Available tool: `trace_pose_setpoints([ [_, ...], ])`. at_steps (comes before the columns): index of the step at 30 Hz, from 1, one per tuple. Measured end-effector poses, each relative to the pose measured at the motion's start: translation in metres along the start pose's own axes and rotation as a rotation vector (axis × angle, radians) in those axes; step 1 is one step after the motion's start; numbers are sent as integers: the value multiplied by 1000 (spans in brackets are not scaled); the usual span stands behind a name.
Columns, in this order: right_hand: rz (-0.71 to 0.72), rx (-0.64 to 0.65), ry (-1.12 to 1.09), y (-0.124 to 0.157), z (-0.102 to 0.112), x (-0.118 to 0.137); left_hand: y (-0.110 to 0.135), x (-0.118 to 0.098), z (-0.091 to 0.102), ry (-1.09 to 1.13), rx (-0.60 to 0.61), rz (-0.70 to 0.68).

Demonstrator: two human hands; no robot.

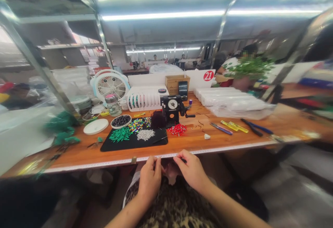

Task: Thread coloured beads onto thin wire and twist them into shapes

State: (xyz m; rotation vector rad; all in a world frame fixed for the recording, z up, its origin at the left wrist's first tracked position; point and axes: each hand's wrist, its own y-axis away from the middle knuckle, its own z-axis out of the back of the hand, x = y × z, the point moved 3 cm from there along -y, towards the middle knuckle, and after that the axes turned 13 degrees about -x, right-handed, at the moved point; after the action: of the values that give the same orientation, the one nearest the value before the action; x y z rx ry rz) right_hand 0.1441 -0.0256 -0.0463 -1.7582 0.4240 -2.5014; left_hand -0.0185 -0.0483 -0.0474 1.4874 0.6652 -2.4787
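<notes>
My left hand [150, 176] is at the table's front edge, its thumb and fingertips pressed together. To its right, my right hand [191, 169] is closed in a similar pinch, fingertips pointing towards the left hand. Whatever lies between the fingertips is too small to make out. Just beyond them is a black mat [110, 147] with heaps of green tube-shaped beads [120, 134], mixed coloured beads [135, 125] and silver beads [145, 135]. Beside the mat lies a pile of red beaded strands [177, 129]. A measuring tape [208, 151] runs along the table edge.
Behind the mat stands a black hand-cranked machine [173, 106]. Pliers [253, 127], yellow-handled tools [235, 126] and tweezers [221, 128] lie right. A bowl of black beads [121, 121], white lid [96, 126] and fan [110, 86] stand left. Plastic-wrapped rolls [229, 99] lie back right.
</notes>
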Motion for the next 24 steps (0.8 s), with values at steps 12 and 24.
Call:
trace_pose_setpoints([
  [12, -223, 398, -306, 29, 17, 29, 21, -42, 18, 303, 299, 134],
  [24, -192, 333, -395, 43, 25, 35, 34, -49, 26, 281, 383, 61],
])
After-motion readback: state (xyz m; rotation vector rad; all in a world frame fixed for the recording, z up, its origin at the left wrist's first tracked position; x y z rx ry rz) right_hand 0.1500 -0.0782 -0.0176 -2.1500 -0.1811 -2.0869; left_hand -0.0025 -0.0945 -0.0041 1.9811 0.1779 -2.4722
